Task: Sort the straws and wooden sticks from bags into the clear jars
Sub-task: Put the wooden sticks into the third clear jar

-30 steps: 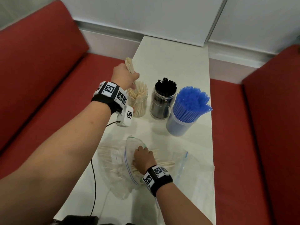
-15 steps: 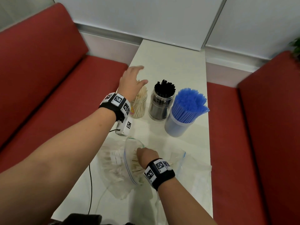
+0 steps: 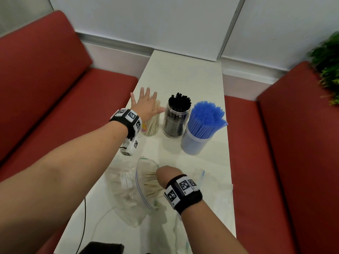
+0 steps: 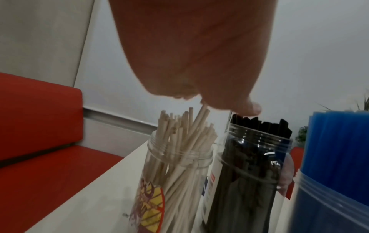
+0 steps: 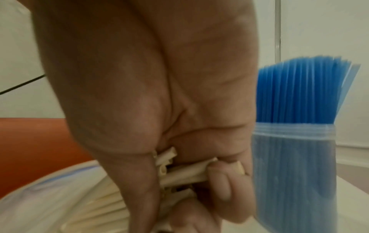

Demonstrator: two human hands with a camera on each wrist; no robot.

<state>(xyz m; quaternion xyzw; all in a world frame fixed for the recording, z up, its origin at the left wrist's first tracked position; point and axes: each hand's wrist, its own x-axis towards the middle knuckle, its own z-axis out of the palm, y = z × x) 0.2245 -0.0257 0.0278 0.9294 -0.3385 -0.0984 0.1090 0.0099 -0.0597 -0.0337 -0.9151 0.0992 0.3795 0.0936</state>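
My left hand (image 3: pixel 145 104) hovers flat with spread fingers right over the clear jar of wooden sticks (image 3: pixel 151 125); in the left wrist view the palm (image 4: pixel 199 52) touches the tallest stick tips (image 4: pixel 203 112). My right hand (image 3: pixel 166 176) reaches into the mouth of a clear zip bag (image 3: pixel 145 182) and grips a bundle of pale sticks (image 5: pixel 185 173), which stick out of the bag (image 3: pixel 152 184). Beside the stick jar stand a jar of black straws (image 3: pixel 176 116) and a jar of blue straws (image 3: pixel 201 129).
The narrow white table (image 3: pixel 183 74) runs between two red benches (image 3: pixel 55 88). Another crumpled clear bag (image 3: pixel 211 195) lies right of my right wrist. A black cable (image 3: pixel 85 217) trails along the table's left edge. A green plant (image 3: pixel 328 70) is at the far right.
My left hand let go of its sticks into the jar and spread flat over them. My right hand closed round a bundle in the bag and started pulling it up.
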